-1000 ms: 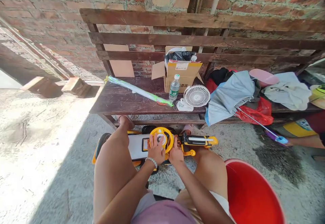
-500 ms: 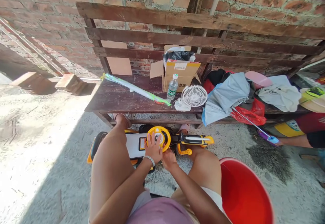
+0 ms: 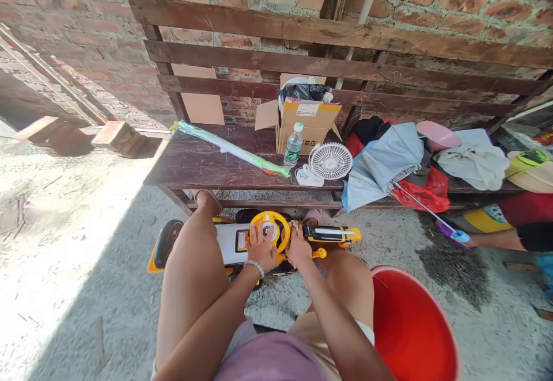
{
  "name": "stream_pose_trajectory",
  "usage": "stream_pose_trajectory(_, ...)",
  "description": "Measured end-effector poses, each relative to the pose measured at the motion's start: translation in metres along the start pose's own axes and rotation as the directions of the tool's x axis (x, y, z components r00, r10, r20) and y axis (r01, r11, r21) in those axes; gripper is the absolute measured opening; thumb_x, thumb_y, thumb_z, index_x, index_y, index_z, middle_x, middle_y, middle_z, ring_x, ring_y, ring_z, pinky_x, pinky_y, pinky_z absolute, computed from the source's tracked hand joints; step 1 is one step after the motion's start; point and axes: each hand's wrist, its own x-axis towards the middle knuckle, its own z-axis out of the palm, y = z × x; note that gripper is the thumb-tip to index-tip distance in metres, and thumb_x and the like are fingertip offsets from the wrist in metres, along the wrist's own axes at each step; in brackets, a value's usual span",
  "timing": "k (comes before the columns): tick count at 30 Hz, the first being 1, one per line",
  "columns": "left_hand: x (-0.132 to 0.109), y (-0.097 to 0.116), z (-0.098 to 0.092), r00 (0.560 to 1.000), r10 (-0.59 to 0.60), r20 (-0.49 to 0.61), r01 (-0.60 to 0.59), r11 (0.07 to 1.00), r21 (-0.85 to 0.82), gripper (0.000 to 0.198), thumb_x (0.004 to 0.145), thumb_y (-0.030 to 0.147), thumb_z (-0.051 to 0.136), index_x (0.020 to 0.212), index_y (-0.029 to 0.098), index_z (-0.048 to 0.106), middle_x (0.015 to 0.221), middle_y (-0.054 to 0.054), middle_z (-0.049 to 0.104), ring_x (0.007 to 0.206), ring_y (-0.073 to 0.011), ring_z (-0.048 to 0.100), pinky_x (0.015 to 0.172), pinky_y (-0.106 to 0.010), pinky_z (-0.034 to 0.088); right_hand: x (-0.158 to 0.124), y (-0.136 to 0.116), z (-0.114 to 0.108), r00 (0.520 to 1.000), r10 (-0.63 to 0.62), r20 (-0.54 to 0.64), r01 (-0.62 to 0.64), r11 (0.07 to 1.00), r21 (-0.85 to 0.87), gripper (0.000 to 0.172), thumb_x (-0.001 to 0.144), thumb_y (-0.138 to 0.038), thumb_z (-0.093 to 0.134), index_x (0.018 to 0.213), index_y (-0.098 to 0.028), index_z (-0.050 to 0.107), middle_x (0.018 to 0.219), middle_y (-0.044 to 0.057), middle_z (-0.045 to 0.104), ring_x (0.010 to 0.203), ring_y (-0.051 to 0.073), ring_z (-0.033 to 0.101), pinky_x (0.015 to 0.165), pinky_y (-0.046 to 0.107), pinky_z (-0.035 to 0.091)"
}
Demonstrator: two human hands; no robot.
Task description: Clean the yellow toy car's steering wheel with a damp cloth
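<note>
Between my legs stands a yellow, white and black ride-on toy car [image 3: 227, 240] with a yellow steering wheel [image 3: 283, 224]. My left hand [image 3: 262, 252] lies on the wheel with its fingers spread over the hub and rim. Just right of the wheel, my right hand [image 3: 299, 250] is closed against the black front part of the toy. A small tan, crumpled cloth-like piece [image 3: 296, 225] shows at its fingertips; the rest is covered by the hand. A yellow lever-like part [image 3: 318, 253] sticks out beside my right wrist.
A wooden bench [image 3: 207, 168] bears a bottle [image 3: 293, 145], a white fan [image 3: 330, 161], a cardboard box [image 3: 302, 125], a wrapped long item [image 3: 233, 149] and a folded umbrella [image 3: 384, 159]. A red bucket [image 3: 412, 323] stands by my right knee. Another person's arm [image 3: 496, 238] reaches in at right.
My right hand has moved up and right, from below the wheel to the toy's front part beside it. The left hand stays on the wheel.
</note>
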Motion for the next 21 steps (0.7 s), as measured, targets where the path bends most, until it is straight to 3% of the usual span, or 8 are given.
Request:
stream_pose_trajectory(5, 0.000, 0.005, 0.003, 1.000, -0.006, -0.005, 0.006, 1.000, -0.001, 0.085, 0.097, 0.029, 0.063, 0.179, 0.030, 0.042, 0.194, -0.010, 0.011, 0.179, -0.0451, -0.002, 0.136, -0.072, 0.029, -0.008, 0.010, 0.004, 1.000, -0.021, -0.011, 0.021, 1.000, -0.019, 0.093, 0.098, -0.019, 0.068, 0.183, -0.026, 0.029, 0.193, 0.017, 0.008, 0.137, 0.029, 0.075, 0.108, 0.036, 0.061)
stream_pose_trajectory(10, 0.000, 0.003, 0.005, 1.000, 0.007, -0.029, -0.008, 1.000, -0.024, 0.082, 0.097, 0.025, 0.061, 0.178, 0.027, 0.045, 0.194, -0.013, 0.013, 0.179, -0.0460, 0.000, 0.135, -0.076, 0.029, -0.038, 0.005, 0.030, 0.999, -0.026, -0.040, 0.024, 0.999, -0.044, 0.086, 0.098, -0.016, 0.062, 0.180, -0.018, 0.036, 0.191, 0.024, 0.011, 0.125, 0.032, 0.080, 0.102, 0.040, 0.064)
stream_pose_trajectory(13, -0.001, 0.001, 0.002, 1.000, 0.012, -0.022, -0.013, 0.999, -0.036, 0.083, 0.097, 0.025, 0.061, 0.178, 0.027, 0.044, 0.194, -0.014, 0.013, 0.179, -0.0448, -0.001, 0.135, -0.076, 0.029, -0.056, 0.004, 0.047, 1.000, 0.017, 0.020, -0.017, 1.000, 0.015, 0.089, 0.096, -0.020, 0.065, 0.179, -0.012, 0.034, 0.189, 0.030, 0.016, 0.124, 0.034, 0.081, 0.103, 0.043, 0.064)
stream_pose_trajectory(17, -0.001, -0.001, -0.005, 0.999, 0.026, 0.030, -0.024, 0.998, -0.063, 0.081, 0.099, 0.028, 0.060, 0.178, 0.031, 0.043, 0.194, -0.010, 0.011, 0.180, -0.0424, -0.001, 0.137, -0.074, 0.027, -0.067, 0.012, 0.070, 0.995, 0.017, 0.099, -0.028, 0.993, 0.114, 0.094, 0.091, -0.025, 0.073, 0.178, -0.014, 0.038, 0.189, 0.029, 0.016, 0.128, 0.037, 0.079, 0.104, 0.044, 0.063)
stream_pose_trajectory(19, -0.001, -0.004, -0.008, 0.999, 0.026, 0.024, -0.024, 0.997, -0.070, 0.078, 0.100, 0.029, 0.059, 0.177, 0.031, 0.046, 0.194, -0.008, 0.012, 0.180, -0.0413, 0.001, 0.138, -0.074, 0.025, -0.065, 0.018, 0.082, 0.996, 0.048, 0.079, -0.065, 0.970, 0.234, 0.089, 0.089, -0.024, 0.074, 0.173, -0.013, 0.047, 0.184, 0.028, 0.034, 0.130, 0.037, 0.078, 0.104, 0.041, 0.063)
stream_pose_trajectory(21, -0.001, -0.009, -0.009, 0.999, 0.032, -0.002, -0.032, 0.997, -0.068, 0.076, 0.102, 0.030, 0.056, 0.177, 0.028, 0.046, 0.194, -0.009, 0.013, 0.180, -0.0402, 0.004, 0.140, -0.073, 0.021, -0.059, 0.025, 0.092, 0.996, 0.092, 0.001, -0.084, 0.902, 0.423, 0.077, 0.090, -0.024, 0.073, 0.165, -0.010, 0.056, 0.162, 0.027, 0.064, 0.125, 0.035, 0.080, 0.101, 0.037, 0.064)
